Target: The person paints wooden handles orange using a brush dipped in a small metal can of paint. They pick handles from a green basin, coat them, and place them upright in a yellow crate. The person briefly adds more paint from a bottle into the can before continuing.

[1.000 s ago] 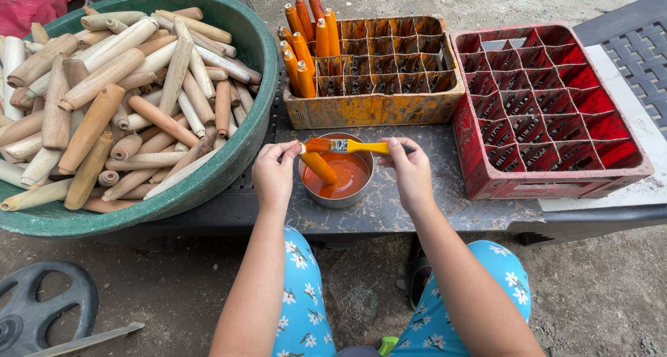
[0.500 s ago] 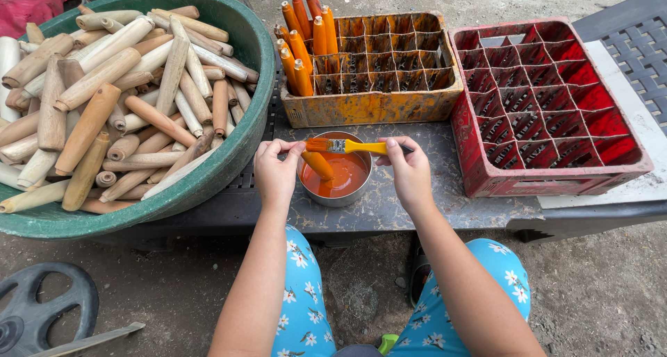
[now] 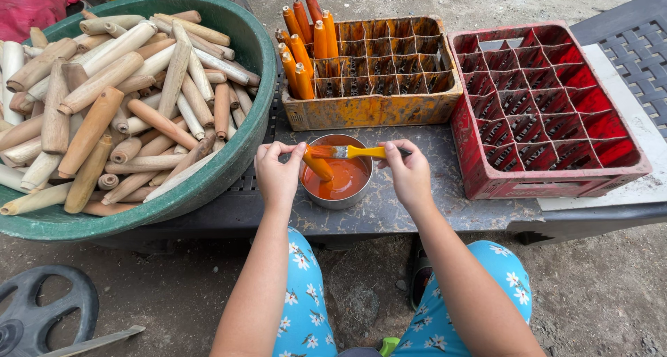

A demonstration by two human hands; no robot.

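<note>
Far left on the dark table, the big green plastic basin (image 3: 240, 155) is heaped with bare, unpainted wooden handles (image 3: 104, 114) lying every which way. Moving in, the left hand (image 3: 278, 173) pinches one end of an orange-coated wooden handle (image 3: 317, 167) between thumb and fingertips; its long axis slants down to the right, lower end dipping into the round metal bowl of orange paint (image 3: 339, 181), upper end hidden in the fingers. Across the top of it, a yellow-handled paintbrush (image 3: 347, 151) lies nearly level, bristles pointing left and touching the handle, with the right hand (image 3: 410, 173) closed around its handle end. Behind the bowl, an orange-stained compartment crate (image 3: 375, 110) holds a cluster of painted orange handles (image 3: 302, 44) standing upright in its left cells, maybe nine, hard to count. Far right, a red plastic grid crate (image 3: 556, 176) sits just beside it.
</note>
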